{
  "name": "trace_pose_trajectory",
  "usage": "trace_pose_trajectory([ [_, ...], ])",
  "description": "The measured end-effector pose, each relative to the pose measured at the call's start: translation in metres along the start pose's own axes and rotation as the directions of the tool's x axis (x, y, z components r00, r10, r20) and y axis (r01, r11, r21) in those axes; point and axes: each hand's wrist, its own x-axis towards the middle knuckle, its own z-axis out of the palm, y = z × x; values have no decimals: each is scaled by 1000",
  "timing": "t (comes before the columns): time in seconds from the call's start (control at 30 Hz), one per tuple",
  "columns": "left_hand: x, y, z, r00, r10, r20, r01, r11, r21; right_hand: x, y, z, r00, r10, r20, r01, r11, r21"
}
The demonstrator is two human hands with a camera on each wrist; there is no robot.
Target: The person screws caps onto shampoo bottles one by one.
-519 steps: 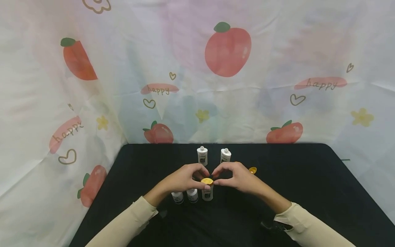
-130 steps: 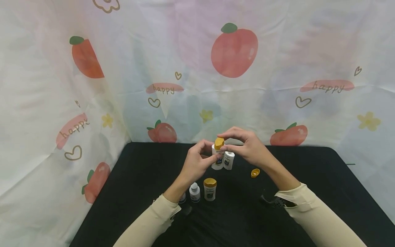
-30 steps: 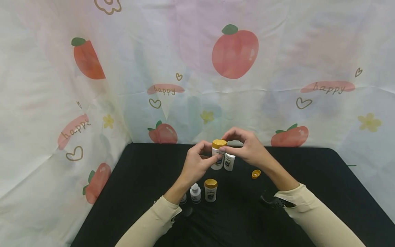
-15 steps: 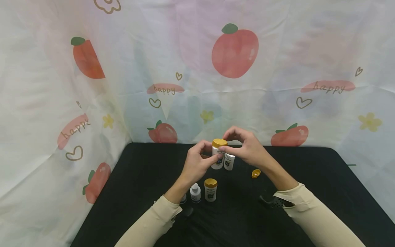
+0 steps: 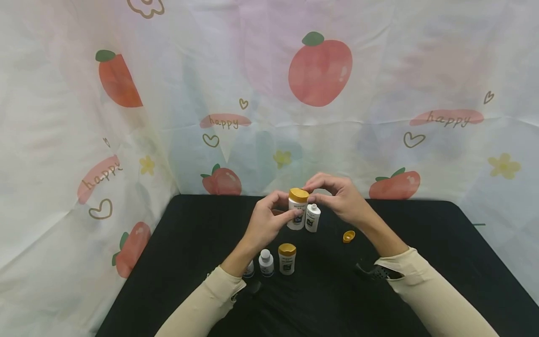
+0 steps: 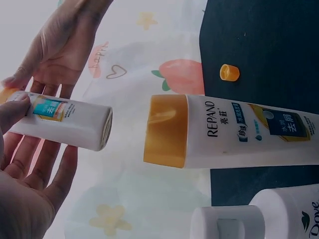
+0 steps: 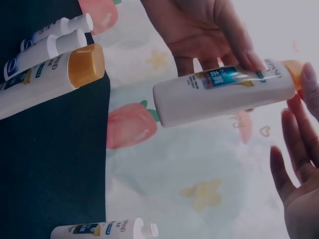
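My left hand (image 5: 266,221) grips a white shampoo bottle (image 5: 296,219) by its body, thumb across the label. A gold cap (image 5: 298,194) sits on its top. Thumb and forefinger of my right hand (image 5: 345,202) pinch this cap from the right. In the right wrist view the shampoo bottle (image 7: 199,104) hangs in the air, its cap (image 7: 294,73) partly covered by fingers. Just right of it stands a matching bottle (image 5: 312,220) with a bare nozzle. A loose gold cap (image 5: 348,236) lies farther right on the black table.
Nearer me stands another shampoo bottle (image 5: 287,262) with a gold cap on. To its left are a white Dove bottle (image 5: 266,264) and a second small white bottle (image 5: 249,270), partly hidden by my left forearm. A printed curtain (image 5: 358,154) rises behind the table (image 5: 202,220).
Earlier both hands were at the nearer bottle, now standing capped. The held bottle's cap has turned from edge-on to broadside. My right fingers have just shifted slightly right, baring the nozzle behind.
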Motion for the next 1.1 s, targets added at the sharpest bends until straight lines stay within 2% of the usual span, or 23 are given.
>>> trace_pose_trajectory([
  [0.2,-2,0,-2,999,-3,39,3,1000,18,0,7,0,1000,-19,25,17,998,66],
  [0.43,-3,1,-4,998,-3,68,2,1000,19,-2,8,1,992,56,110,-71,988,137],
  [0.6,-2,0,-3,997,3,77,-3,1000,2,0,7,1,988,81,134,-96,989,109],
  [0.73,-2,0,-1,997,13,73,-12,1000,-9,0,4,2,990,73,117,-82,994,73],
  [0.9,-2,2,0,997,25,78,-23,999,-22,0,3,3,992,56,111,-65,995,75],
  [1.1,-2,3,-1,996,18,92,-16,1000,-26,-1,1,-2,982,68,177,-86,991,98],
])
